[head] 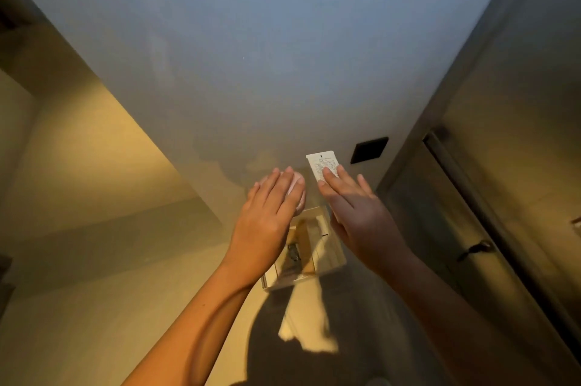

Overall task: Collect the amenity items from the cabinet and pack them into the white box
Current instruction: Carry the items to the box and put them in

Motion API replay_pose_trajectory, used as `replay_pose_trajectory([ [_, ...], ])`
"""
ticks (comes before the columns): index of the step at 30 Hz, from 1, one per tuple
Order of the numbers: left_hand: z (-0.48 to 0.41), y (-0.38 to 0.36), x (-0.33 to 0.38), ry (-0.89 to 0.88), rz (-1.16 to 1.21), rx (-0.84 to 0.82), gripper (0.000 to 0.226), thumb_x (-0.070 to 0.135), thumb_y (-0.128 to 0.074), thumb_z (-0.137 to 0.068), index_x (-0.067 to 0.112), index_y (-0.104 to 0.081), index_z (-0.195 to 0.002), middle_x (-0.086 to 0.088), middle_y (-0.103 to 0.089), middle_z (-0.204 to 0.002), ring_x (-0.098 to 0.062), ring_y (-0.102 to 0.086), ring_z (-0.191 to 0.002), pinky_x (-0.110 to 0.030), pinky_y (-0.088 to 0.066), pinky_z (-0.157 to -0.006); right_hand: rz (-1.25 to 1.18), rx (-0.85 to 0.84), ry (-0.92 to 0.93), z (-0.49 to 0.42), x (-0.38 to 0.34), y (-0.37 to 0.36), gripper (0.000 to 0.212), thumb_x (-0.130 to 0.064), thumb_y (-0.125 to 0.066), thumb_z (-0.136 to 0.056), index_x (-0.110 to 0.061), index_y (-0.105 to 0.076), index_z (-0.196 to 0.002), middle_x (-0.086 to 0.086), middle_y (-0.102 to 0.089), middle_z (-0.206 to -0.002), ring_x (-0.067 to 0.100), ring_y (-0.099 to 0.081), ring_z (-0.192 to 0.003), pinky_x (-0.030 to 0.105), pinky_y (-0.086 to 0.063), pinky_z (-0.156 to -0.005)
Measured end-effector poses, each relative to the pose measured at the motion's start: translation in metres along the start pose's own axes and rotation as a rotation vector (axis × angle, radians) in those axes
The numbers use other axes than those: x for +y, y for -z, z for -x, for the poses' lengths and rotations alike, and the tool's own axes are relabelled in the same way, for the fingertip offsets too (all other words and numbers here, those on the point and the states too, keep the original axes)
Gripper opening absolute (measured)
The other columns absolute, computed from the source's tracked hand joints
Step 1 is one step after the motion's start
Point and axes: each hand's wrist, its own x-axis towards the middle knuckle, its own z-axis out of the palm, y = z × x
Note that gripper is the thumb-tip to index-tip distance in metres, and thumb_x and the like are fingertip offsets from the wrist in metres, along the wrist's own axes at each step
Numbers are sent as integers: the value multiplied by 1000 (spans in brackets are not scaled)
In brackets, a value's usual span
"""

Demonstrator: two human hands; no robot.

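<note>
both hands are over the white box (327,263), which stands on the pale counter (94,307) close to the wall (283,55). the left hand (267,215) holds a round pink item (298,189), maybe a small soap or a cap in a wrapper, under its fingers; the fingers look curled on it, but how firmly it is gripped is not clear. the right hand (355,212) holds a flat white packet (323,164) with small print, pinched at its lower part, so the packet stands up above the fingers.

i think the step now is the packing: two items are brought to the box and are not yet inside. the next move asks to lower each hand into the open box and let go, with care that the thin packet goes flat or along the side wall.

counted: one box, one pink item, one white packet, two hands. inside the box there are already some things, at least a long brown one and a dark small one, but the exact number i cannot tell. a black plate (369,149) is on the wall.
</note>
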Motion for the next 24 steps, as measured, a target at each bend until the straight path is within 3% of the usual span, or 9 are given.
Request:
replay_pose_trajectory([
  [12,93,-279,-95,-166,-132,-129,72,-9,-80,-57,-3,-53,-124,-24,-54,-127,-41,-51,-117,-53,-35,-96,72,-140,174,66,83,-276,62,-3,-84,-59,2,-60,-116,23,-55,-124,39,-52,-114,57,-48,-84],
  [19,114,-379,-125,-56,-86,-224,70,-7,-81,-59,-4,-54,-124,-25,-53,-128,-42,-50,-117,-55,-42,-91,104,-246,186,98,110,-379,69,-1,-87,-52,5,-60,-115,24,-57,-121,38,-55,-112,53,-49,-85],
  [21,118,-400,-129,2,-67,-269,69,-3,-71,-74,1,-40,-136,-22,-38,-141,-40,-37,-130,-49,-29,-105,177,-314,173,102,116,-401,70,-3,-85,-58,3,-56,-121,23,-54,-126,36,-51,-117,49,-46,-93],
  [24,127,-435,-141,12,-152,-379,66,10,-45,-95,14,-4,-147,-11,-5,-155,-27,-4,-142,-35,-1,-114,225,-424,186,107,130,-439,62,-5,-54,-91,-2,-21,-143,20,-21,-150,33,-18,-139,42,-14,-113],
])
